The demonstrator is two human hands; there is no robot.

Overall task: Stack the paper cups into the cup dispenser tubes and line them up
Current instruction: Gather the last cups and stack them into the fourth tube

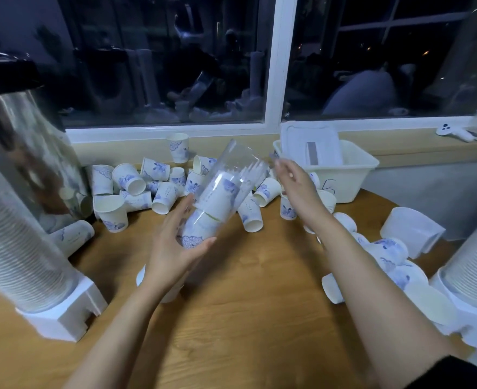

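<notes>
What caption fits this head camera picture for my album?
The left hand holds a clear tube of paper cups over the wooden table, right hand near its upper end.

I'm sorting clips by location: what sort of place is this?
Likely an indoor room at night, perhaps an office: wooden table under a dark window, loose paper cups, filled cup dispenser.
</notes>
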